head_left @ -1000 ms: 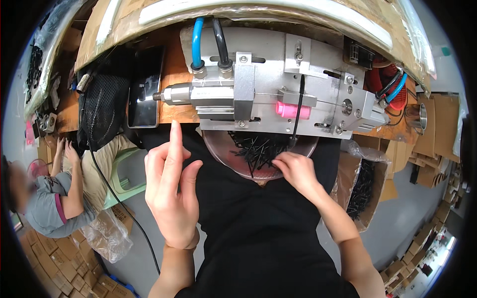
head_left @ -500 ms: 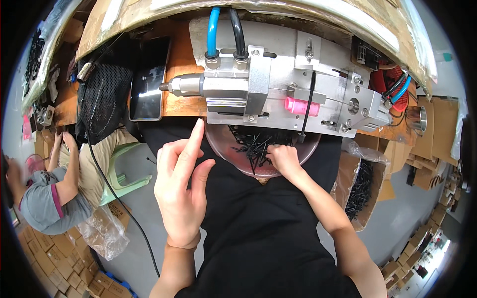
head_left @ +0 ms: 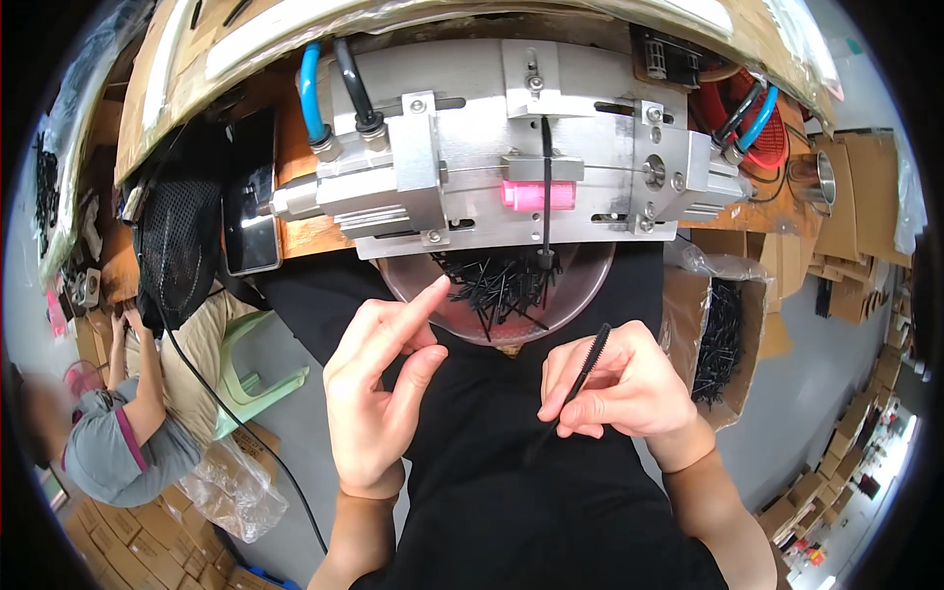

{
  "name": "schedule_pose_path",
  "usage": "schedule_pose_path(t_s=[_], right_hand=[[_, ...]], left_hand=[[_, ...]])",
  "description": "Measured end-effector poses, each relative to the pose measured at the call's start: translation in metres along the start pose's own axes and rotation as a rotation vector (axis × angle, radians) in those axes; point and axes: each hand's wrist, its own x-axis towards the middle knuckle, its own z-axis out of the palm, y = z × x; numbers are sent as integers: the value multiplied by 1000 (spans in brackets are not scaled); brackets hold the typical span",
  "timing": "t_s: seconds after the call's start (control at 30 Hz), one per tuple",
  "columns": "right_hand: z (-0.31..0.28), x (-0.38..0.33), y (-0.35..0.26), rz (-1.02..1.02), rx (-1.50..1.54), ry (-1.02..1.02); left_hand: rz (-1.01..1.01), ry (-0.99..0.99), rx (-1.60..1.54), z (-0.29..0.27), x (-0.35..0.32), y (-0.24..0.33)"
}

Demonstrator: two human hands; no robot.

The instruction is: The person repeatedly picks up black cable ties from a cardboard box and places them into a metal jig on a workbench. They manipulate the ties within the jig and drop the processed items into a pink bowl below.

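My right hand pinches a thin black mascara wand between thumb and fingers, its bristled end pointing up and away. My left hand is raised with nothing in it, index finger stretched out and thumb apart, near the bowl's left side. Beyond both hands stands a metal clamping machine. Across its middle lies another slim black piece, passing over a pink block. Below the machine's front edge, a translucent bowl holds a heap of black wands.
A cardboard box with more black pieces stands at right. Blue and black hoses join the machine. A phone and black mesh bag lie at left, near a seated co-worker. A metal cup stands far right.
My right hand has come out of the bowl toward me, now holding a wand. My left hand has shifted slightly right and nearer. The view has turned, so the machine sits further left.
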Motion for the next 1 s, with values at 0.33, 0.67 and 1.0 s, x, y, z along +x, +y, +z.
schedule_pose_path(t_s=[0.33, 0.67, 1.0], right_hand=[[10, -11, -12, -19, 49, 15], [-4, -22, -20, -437, -66, -207], [-128, -79, -176, -1045, -817, 1170]], left_hand=[[-17, 4, -11, 2, -2, 1], [34, -76, -59, 6, 6, 12], [129, -567, 176, 48, 24, -31]])
